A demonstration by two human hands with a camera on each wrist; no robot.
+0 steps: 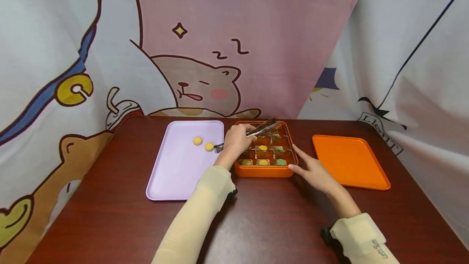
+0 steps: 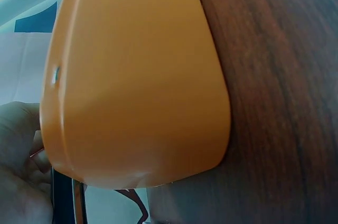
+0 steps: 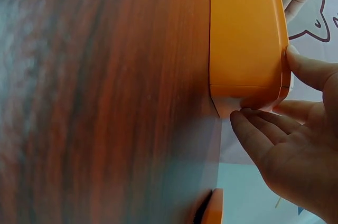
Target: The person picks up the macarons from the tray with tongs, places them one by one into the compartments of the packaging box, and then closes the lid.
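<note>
An orange box (image 1: pixel 264 171) with a grid of compartments sits mid-table, several small yellow and green sweets inside. My left hand (image 1: pixel 236 141) grips metal tongs (image 1: pixel 256 131) whose tips reach a yellow ball (image 1: pixel 209 146) on the lilac tray (image 1: pixel 176 174); a second yellow ball (image 1: pixel 198 141) lies beside it. Whether the tips pinch the ball is unclear. My right hand (image 1: pixel 311 169) rests with straight fingers against the box's right front corner (image 3: pixel 248 94). The left wrist view shows the box wall (image 2: pixel 137 76) close up and part of my left hand (image 2: pixel 18 171).
An orange lid (image 1: pixel 349 161) lies flat to the right of the box. The dark wooden table (image 1: pixel 264 223) is backed by cartoon-printed curtains (image 1: pixel 205 52) on all far sides.
</note>
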